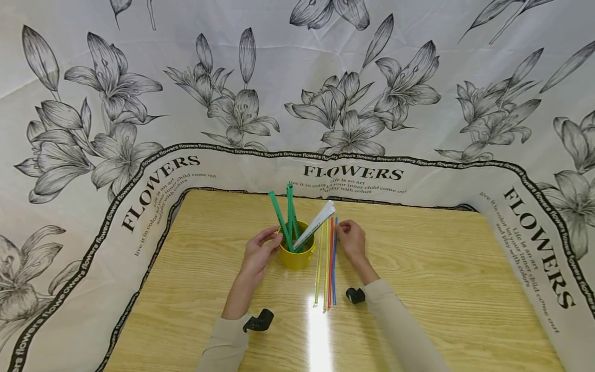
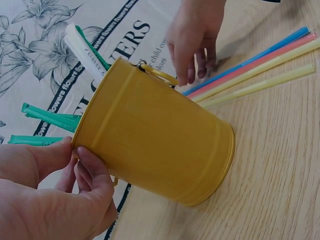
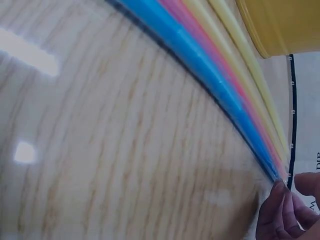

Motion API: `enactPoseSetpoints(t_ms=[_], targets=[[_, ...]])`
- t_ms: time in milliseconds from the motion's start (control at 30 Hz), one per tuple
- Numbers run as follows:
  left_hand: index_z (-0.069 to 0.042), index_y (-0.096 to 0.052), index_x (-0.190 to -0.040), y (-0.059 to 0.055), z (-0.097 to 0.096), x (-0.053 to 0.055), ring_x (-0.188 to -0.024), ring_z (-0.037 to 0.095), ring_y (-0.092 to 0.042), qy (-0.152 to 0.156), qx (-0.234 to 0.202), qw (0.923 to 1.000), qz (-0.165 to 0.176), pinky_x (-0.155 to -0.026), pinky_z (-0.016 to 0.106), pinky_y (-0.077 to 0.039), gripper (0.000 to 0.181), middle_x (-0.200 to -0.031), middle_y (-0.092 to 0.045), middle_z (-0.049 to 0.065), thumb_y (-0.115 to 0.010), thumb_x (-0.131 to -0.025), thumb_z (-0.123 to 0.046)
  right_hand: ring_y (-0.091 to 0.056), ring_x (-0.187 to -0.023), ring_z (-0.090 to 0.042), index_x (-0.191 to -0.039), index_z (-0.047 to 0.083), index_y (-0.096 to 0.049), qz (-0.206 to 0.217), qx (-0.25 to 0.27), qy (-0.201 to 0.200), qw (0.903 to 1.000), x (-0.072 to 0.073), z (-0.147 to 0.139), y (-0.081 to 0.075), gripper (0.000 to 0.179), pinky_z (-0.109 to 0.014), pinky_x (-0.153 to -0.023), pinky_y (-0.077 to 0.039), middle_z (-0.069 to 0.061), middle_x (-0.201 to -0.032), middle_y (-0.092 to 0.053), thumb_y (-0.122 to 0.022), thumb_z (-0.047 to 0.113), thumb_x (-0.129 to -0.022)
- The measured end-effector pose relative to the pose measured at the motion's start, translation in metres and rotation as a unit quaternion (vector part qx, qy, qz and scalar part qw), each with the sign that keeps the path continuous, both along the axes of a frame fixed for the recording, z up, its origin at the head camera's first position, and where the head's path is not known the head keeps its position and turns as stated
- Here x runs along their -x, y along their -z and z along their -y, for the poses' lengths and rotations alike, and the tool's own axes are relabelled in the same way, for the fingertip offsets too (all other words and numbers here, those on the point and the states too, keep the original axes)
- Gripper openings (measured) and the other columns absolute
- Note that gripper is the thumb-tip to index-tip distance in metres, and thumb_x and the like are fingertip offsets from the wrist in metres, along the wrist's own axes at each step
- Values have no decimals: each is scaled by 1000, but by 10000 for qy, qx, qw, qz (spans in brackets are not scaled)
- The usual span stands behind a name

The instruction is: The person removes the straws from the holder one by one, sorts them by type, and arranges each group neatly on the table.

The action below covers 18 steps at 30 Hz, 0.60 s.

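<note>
A small yellow bucket [image 1: 295, 260] stands on the table, holding green paper-wrapped sticks [image 1: 279, 214] and white paper-wrapped ones [image 1: 316, 223] that lean out over its rim. My left hand [image 2: 65, 190] pinches the rim between thumb and fingers. To the bucket's right lie a blue straw [image 1: 335, 268], a red straw [image 1: 330, 274] and two yellow straws [image 1: 318, 274], side by side and pointing away from me. At their far end is my right hand [image 1: 351, 238], fingers bent down. Its fingertips [image 3: 279, 186] are right at the tip of the blue straw, with the thumb held apart.
The wood-grain table [image 1: 441, 268] reaches out on both sides. Behind and around it hangs a white cloth [image 1: 260, 170] printed with flowers and lettering. A black camera mount sits at each wrist, the left one [image 1: 259, 320] and the right one [image 1: 355, 295].
</note>
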<state>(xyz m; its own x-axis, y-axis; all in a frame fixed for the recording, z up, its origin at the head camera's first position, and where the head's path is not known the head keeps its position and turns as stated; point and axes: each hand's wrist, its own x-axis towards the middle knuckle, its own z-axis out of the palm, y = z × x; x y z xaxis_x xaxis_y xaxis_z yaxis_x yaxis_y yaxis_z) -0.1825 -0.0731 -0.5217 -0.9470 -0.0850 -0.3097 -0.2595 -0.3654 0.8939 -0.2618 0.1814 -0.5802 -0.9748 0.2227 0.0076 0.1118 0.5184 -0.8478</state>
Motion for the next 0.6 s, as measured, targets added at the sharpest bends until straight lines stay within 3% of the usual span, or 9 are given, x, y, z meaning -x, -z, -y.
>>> enactPoseSetpoints(t_ms=[200,367,600], targets=[[1,-67,-129,2,0,0,-95,21,-62,-14,-55,10000,0,-82,24,-55,31,-104,-59,5,-69,-99,-3,-69,-97,-37,-118,-7,-66,-146,327,-206,9991,-5,-3,-11,25,-23,-72,-54,-24,-109,-70,-66,9,-99],[2,-66,-130,3,1,-1,-96,22,-62,12,-55,10000,-30,-82,25,-55,31,-105,-59,5,-68,-99,-3,-71,-93,-40,-120,-9,-65,-242,699,-283,9969,-8,-5,-26,26,-18,-64,-56,-25,-109,-69,-66,8,-100],[1,-66,-131,2,1,0,-94,19,-61,55,-21,10000,-33,-83,25,-54,32,-105,-59,5,-68,-99,-4,-70,-95,-41,-121,-8,-65,-385,1095,-373,9925,-12,-9,-44,27,-23,-71,-60,-24,-110,-69,-67,9,-101]])
